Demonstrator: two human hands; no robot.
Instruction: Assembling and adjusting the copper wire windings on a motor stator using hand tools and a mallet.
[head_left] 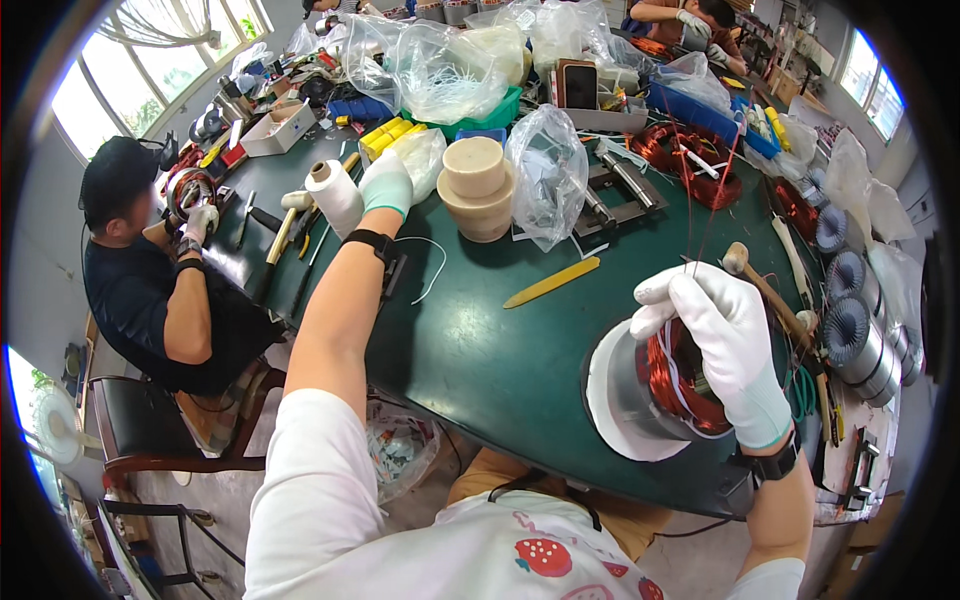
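The person's right hand [722, 345], in a white glove, lies curled over the top of a motor stator [665, 385] wound with copper wire; the fingers press down on the copper coil, closed on it as if to steady it. The stator is a grey metal ring with white insulating paper flaring from its near end, and it rests on its side at the near right edge of the dark green table [500, 350], close to the person's body. Thin red wires run up from it toward the far side.

The left hand [386, 183], in a pale green glove, is stretched far out toward the table's left part, palm down, fingers loosely together; whether it grips anything cannot be told. It rests just beside a spool of white cord [335, 195] and a clear plastic bag. A loose white cord [430, 262] trails from near the wrist across the table.

Past the left hand stand stacked beige tape rolls [477, 188] and another clear bag [548, 175]. A flat yellow stick [552, 283] lies on bare tabletop in the middle, where most of the open room is. A wooden mallet [765, 290] lies just beyond the right hand, and finished stators [850, 320] line the right edge. At the left edge a seated co-worker [150, 270] handles another coil.
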